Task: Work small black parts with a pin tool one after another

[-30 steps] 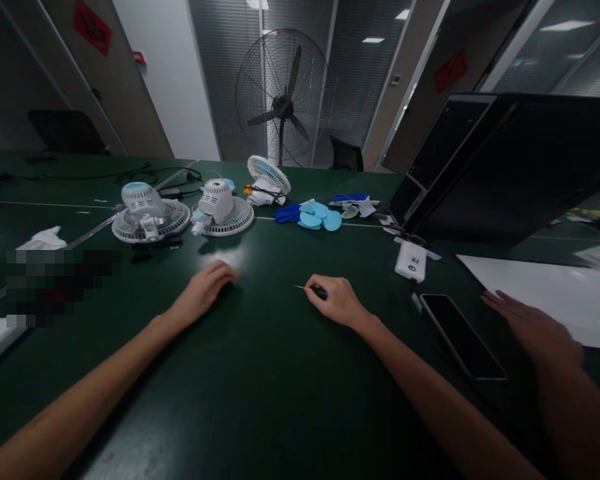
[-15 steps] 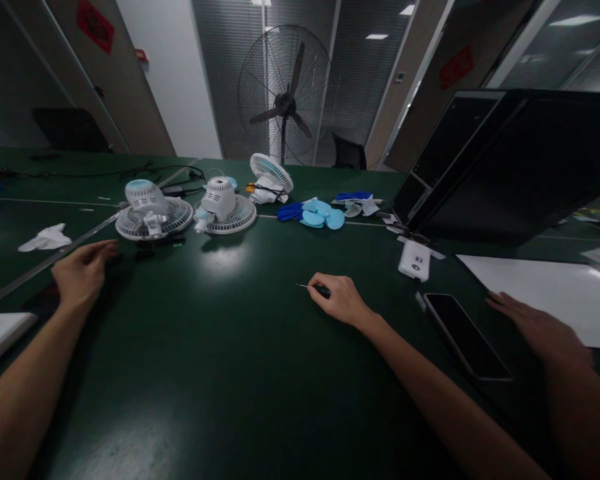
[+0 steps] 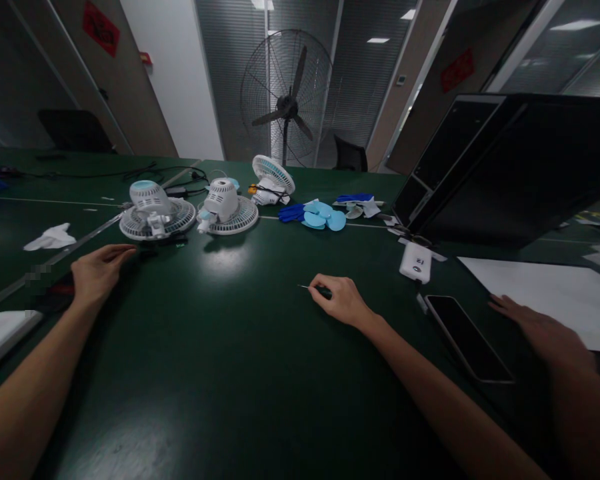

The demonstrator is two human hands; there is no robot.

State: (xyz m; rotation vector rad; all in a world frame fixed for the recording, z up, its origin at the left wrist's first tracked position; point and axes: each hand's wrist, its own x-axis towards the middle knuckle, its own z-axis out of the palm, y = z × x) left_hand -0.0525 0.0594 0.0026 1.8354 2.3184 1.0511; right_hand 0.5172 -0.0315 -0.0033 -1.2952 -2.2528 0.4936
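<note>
My right hand [image 3: 341,300] rests on the green table, its fingers closed around a small screwdriver [image 3: 303,287] whose thin metal shaft points left; most of the dark handle is inside the palm. On the left, my left hand [image 3: 100,272] is low over the table with thumb and fingertips together. Whatever it pinches, if anything, is too dark to make out. Small dark pieces [image 3: 149,254] lie just beyond those fingertips. Behind them a white fan head [image 3: 150,199] sits face down on its grille, and a second fan head [image 3: 221,200] lies to its right.
A third small fan [image 3: 273,180], blue gloves [image 3: 292,213] and light-blue fan blades [image 3: 324,217] lie at the back. At right are a white device [image 3: 416,262], a phone [image 3: 469,339], a large black screen [image 3: 520,167] and another person's hand [image 3: 540,327] by a white sheet [image 3: 555,293].
My left hand has moved right and slightly forward, toward the small dark pieces. My right hand holds the screwdriver in nearly the same place. The view has shifted slightly.
</note>
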